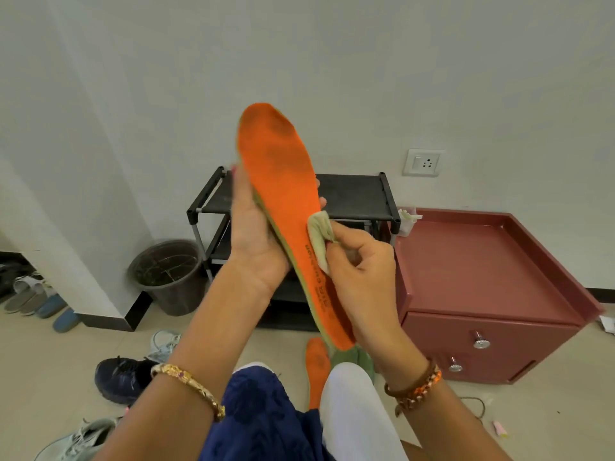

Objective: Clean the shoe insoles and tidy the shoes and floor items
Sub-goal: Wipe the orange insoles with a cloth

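Orange insole (279, 194) held upright at frame centre, toe up, heel low. Left hand (253, 234) gripped its left edge from behind. Right hand (356, 271) pinched pale cloth (321, 234) against right edge, mid-length. Second insole (317, 364) lay on floor (549, 410) below. Shoe rack (352, 197) behind; red cabinet (482, 277) right; bucket (171, 274), dark shoe (121, 377) left. Open floor lower right.

Beige tiled floor (50, 354) carries: black shoe rack (352, 197) against wall, dark bucket (169, 274) to its left, maroon cabinet (482, 281) to its right, second orange insole (317, 367), navy sneaker (119, 380), grey-white sneaker (76, 440), slippers (40, 304) at far left.
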